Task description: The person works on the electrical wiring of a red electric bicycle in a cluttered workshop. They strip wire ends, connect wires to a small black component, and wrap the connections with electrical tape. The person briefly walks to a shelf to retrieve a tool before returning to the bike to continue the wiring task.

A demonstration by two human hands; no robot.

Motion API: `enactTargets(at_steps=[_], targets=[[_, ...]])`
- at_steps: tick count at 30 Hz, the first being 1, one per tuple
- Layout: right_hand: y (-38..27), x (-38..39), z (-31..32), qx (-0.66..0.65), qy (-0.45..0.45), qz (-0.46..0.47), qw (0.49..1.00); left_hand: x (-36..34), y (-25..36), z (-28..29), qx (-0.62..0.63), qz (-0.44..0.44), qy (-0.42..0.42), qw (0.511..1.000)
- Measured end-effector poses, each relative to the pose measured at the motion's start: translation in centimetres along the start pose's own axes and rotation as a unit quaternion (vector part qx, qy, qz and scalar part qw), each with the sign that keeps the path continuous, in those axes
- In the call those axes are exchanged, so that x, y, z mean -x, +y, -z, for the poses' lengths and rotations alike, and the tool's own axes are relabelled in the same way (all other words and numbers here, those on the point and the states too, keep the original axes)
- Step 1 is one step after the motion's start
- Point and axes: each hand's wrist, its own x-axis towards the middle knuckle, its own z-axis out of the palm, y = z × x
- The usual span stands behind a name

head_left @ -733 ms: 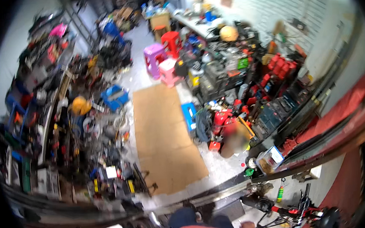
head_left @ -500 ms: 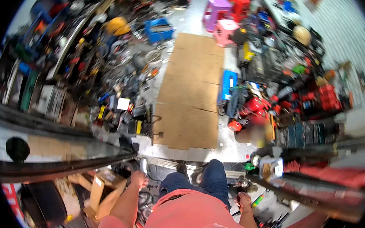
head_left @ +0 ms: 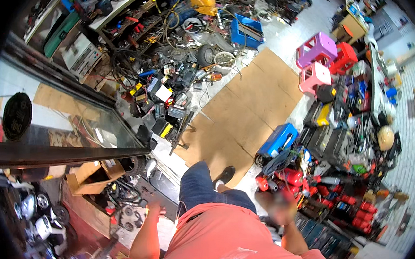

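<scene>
Nearest, the left hand [head_left: 154,210] hangs with loosely spread fingers, holding nothing, above a dark metal threshold [head_left: 160,184]. The right hand [head_left: 283,206] is blurred; its grip cannot be told. Beyond lie flat brown cardboard sheets [head_left: 245,112], then pink and red stools [head_left: 320,58].

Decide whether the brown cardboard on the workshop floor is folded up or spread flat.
Spread flat. The cardboard lies open on the floor between the tool piles, its crease lines showing, with the person's shoe at its near edge.

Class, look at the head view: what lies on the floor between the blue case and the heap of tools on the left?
In the head view, flat brown cardboard sheets cover the floor between the blue case and the tool heap.
</scene>
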Motion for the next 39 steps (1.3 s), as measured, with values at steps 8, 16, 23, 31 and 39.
enactTargets(at_steps=[8,16,23,31,39], targets=[[-37.1,-7.7,-3.5,0.140,0.068,0.213,0.965,1.6,-7.0,-9.9,0.010,0.079,0.056,0.995],[-47.1,-7.6,-20.6,0.297,-0.064,0.256,0.918,-1.5,10.1,-14.1,0.202,0.075,-0.062,0.975],[-50.8,-10.4,-27.6,0.417,-0.063,0.107,0.900,2.5,29.0,-15.3,0.267,-0.121,-0.006,0.956],[-59.1,-26.0,-39.0,0.771,-0.085,0.026,0.630,7.7,13.3,-19.0,0.396,0.130,0.126,0.900],[-62.9,-42.3,-83.4,0.883,-0.191,0.263,0.339,13.1,15.8,-36.2,0.351,0.379,0.110,0.849]])
